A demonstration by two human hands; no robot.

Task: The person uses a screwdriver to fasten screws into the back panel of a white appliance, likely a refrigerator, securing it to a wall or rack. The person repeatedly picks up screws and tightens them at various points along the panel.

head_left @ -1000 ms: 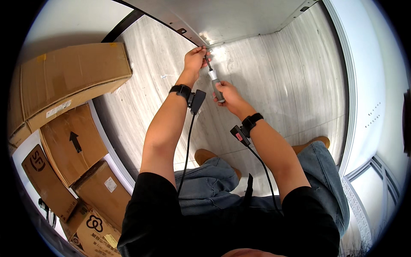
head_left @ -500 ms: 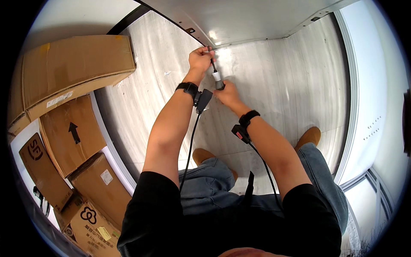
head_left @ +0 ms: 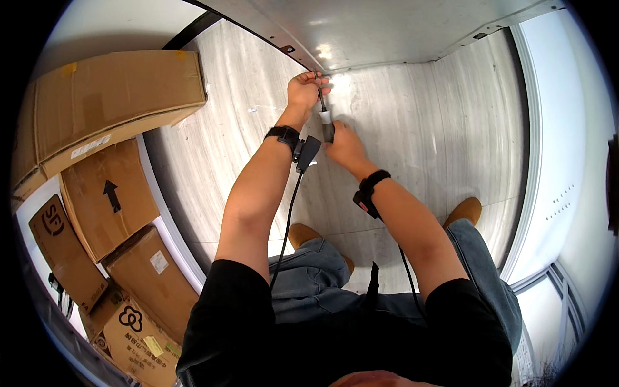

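Observation:
A screwdriver with a grey-and-white handle and a thin dark shaft points up toward the lower edge of a grey metal panel. My right hand is closed around the handle. Around the far end of the shaft, by the panel's corner, the fingers of my left hand are curled, with some fingertips beyond it. The shaft's tip, and any screw there, is too small to make out. A black strap with a cabled black device sits on my left wrist; my right wrist carries a similar one.
Cardboard boxes are stacked at the left, several beside a white frame. Pale wood-look floor lies under my hands. A white panel runs along the right. My brown shoes stand on the floor below.
My right hand has turned a little around the screwdriver handle, and its wrist device has rotated with it. My left hand stays at the shaft's far end, with its fingers slightly shifted.

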